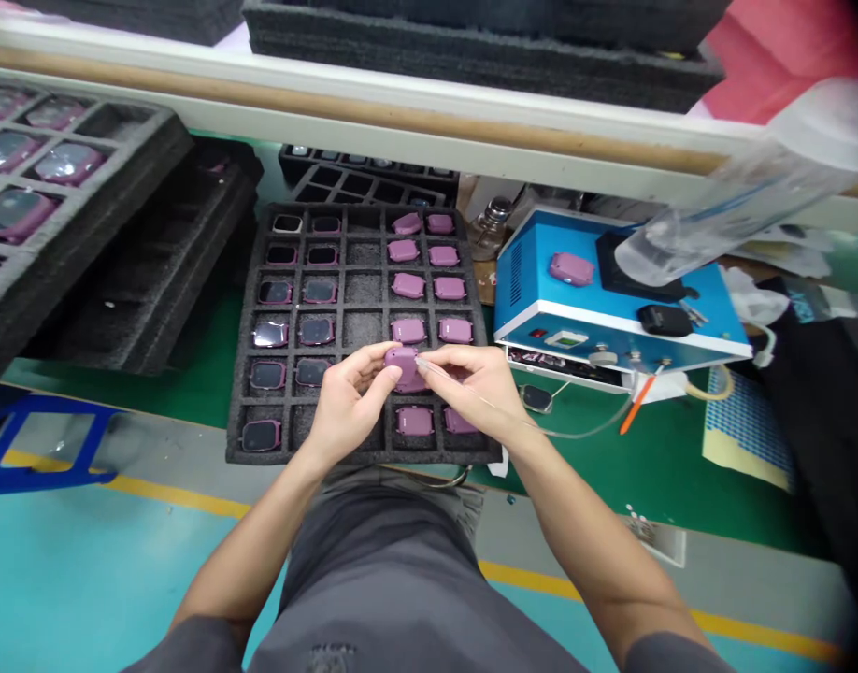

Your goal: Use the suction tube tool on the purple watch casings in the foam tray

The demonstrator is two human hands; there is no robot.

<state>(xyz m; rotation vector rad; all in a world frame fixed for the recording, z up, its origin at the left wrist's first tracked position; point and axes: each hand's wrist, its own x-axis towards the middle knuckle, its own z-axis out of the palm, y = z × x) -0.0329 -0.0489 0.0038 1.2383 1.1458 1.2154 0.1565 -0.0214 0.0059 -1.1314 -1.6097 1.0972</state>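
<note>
My left hand [359, 397] is closed on a purple watch case [402, 366], held by its edge between thumb and fingers above a black foam tray [365, 327]. Pinched in my right hand [481, 388] is a slim clear dispensing tip [429, 366], its point at the right side of the case. A thin clear hose [576, 436] runs from that hand toward a blue dispenser box [548, 252]. Dark-screened watches [317, 330] sit in the tray's left columns. Purple cases with their plain backs up, like this watch case [415, 421], fill much of the right columns.
Stacked foam trays [141, 178] with more watches stand at the left. On the blue box lie a purple case [571, 268], a black case [665, 320] and a clear cylinder [709, 224]. An orange stick [637, 404] lies before it. A shelf edge [373, 112] crosses behind.
</note>
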